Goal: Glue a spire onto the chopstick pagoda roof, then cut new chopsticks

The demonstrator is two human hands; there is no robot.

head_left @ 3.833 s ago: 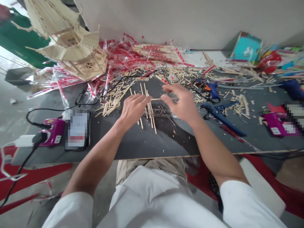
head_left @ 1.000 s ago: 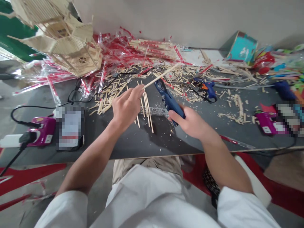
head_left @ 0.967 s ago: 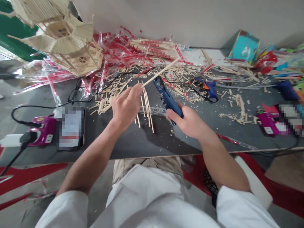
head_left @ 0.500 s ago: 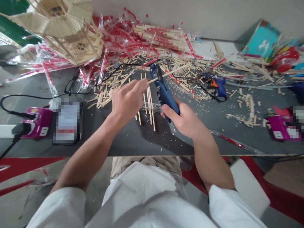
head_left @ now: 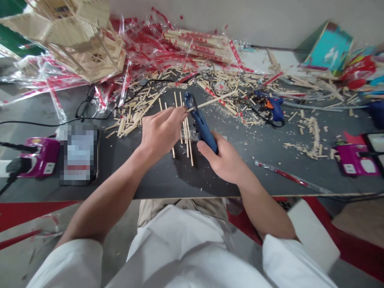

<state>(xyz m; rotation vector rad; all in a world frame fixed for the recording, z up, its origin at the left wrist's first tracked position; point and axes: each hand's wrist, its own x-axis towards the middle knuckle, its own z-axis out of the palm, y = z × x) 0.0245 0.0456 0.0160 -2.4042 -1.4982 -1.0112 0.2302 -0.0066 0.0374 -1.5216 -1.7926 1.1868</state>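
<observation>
My left hand (head_left: 160, 130) pinches a long thin wooden stick (head_left: 216, 99) between its fingertips. The stick crosses the black head of a blue-handled cutting tool (head_left: 201, 124), which my right hand (head_left: 223, 154) grips around the handle. Below both hands, several parallel wooden sticks (head_left: 188, 146) lie on the dark board, across a transparent ruler (head_left: 187, 135). The ruler is partly hidden by the tool and my fingers.
Cut stick pieces (head_left: 132, 116) lie scattered over the dark tabletop (head_left: 168, 180). Behind them are red-striped plastic wrappers (head_left: 180, 44) and a stick-built model (head_left: 84, 44). A blue glue gun (head_left: 271, 106) lies to the right. Magenta power sockets (head_left: 39, 152) and a blurred phone (head_left: 78, 154) sit nearby.
My right hand has lifted the blue tool off the table and brought it to the long stick, now held in my left hand. The tool's head has moved closer to the stick.
</observation>
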